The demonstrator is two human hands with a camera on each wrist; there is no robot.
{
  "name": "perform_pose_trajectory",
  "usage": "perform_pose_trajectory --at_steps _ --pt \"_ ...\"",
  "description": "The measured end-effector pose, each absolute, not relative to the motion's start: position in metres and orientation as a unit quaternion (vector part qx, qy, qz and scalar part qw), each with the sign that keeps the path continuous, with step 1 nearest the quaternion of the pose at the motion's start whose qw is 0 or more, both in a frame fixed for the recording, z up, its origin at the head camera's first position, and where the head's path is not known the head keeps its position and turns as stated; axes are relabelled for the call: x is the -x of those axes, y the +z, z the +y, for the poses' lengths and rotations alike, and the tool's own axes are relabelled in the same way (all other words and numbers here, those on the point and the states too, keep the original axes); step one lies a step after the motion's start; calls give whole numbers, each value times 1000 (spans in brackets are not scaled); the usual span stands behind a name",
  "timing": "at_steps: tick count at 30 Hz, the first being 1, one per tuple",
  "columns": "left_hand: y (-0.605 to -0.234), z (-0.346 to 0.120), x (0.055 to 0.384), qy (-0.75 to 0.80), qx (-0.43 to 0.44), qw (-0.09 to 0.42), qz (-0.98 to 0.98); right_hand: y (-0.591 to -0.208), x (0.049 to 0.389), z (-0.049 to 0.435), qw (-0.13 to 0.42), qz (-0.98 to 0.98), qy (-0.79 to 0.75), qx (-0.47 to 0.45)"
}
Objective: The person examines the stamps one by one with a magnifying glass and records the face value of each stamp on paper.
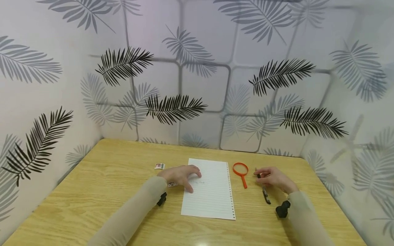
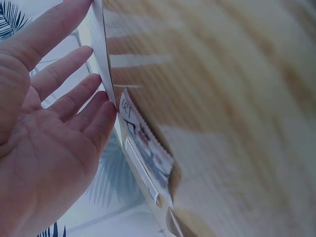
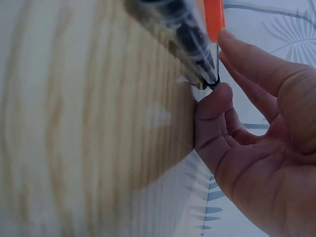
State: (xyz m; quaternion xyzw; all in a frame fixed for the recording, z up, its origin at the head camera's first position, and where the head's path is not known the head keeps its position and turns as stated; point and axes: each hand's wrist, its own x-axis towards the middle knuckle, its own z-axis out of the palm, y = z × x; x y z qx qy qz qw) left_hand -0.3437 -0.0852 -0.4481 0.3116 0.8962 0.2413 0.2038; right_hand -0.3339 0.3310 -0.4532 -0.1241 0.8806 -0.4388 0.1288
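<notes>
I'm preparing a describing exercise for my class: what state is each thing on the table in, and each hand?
Lined sheet: flat, faintly written on.
Magnifying glass: lying flat.
Pen: partly hidden; capped or uncapped, unclear.
Left hand: fingers relaxed, over the lined sheet.
Right hand: at the pen; grip unclear.
Far stamp: printed side up.
Near stamp: printed side up, partly hidden by the left hand.

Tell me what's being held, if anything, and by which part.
The left hand holds nothing. The right hand is by the far end of the pen; any grip is unclear.
</notes>
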Motion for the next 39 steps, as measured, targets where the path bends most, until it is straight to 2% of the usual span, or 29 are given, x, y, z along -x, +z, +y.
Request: perform_pose_trajectory --at_steps 16,39 --pt "-448 -86 345 240 -309 205 897 -456 342 337 143 887 -419 131" --pt "-449 -84 346 240 -305 202 899 -451 339 327 122 911 -362 153"
